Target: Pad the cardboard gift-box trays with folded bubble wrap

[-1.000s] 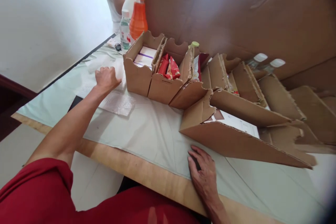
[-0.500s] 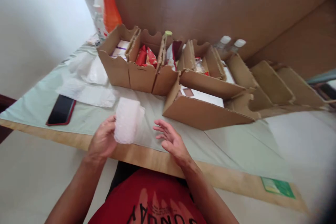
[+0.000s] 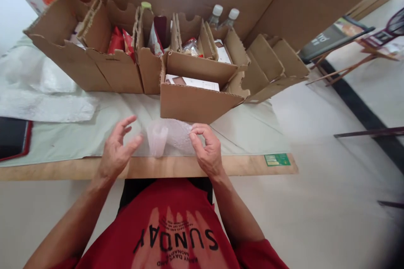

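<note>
A thin clear plastic bag (image 3: 170,136) hangs just above the table edge (image 3: 252,164), pinched at its corner by the right hand (image 3: 206,151) — the left hand (image 3: 115,153) open beside it, fingers spread — before the nearest cardboard box (image 3: 195,103).

Wooden table (image 3: 176,167) w/ a pale green cloth (image 3: 78,134) over most of the top; bare wood edge at front. Row of open cardboard boxes (image 3: 195,103) stands on the cloth. Left of the boxes: crumpled white plastic sheets (image 3: 41,92); further left, dark phone in red case (image 3: 12,136). Right-front of the boxes, green sticker (image 3: 277,159) on the wood edge.
</note>
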Demonstrator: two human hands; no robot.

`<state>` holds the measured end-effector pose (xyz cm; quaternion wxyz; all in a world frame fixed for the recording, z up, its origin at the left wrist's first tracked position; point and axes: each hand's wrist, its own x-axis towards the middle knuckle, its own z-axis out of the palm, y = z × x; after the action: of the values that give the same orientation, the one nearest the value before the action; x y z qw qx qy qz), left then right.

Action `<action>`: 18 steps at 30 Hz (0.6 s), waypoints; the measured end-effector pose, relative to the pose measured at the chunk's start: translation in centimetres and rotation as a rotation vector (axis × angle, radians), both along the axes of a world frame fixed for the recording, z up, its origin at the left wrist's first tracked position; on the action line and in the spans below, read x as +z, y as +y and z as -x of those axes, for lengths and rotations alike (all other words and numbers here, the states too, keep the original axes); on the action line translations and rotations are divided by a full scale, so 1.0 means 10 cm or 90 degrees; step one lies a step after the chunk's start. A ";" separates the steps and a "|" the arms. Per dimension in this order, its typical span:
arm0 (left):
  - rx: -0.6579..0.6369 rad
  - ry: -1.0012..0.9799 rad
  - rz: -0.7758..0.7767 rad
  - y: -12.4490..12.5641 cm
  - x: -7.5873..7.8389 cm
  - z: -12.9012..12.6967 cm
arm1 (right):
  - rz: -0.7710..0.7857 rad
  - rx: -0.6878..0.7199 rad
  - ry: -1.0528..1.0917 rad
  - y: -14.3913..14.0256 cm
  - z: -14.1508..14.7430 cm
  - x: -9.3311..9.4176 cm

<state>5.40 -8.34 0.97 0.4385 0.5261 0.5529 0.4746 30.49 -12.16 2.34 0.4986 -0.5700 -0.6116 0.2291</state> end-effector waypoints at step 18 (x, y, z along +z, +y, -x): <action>-0.492 0.235 0.071 0.48 0.32 -0.36 | -0.002 0.016 0.026 0.05 -0.30 0.50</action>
<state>9.04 -3.53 4.21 0.5057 0.7461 0.4090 0.1426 33.51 -11.61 7.38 0.5088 -0.5565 -0.6092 0.2458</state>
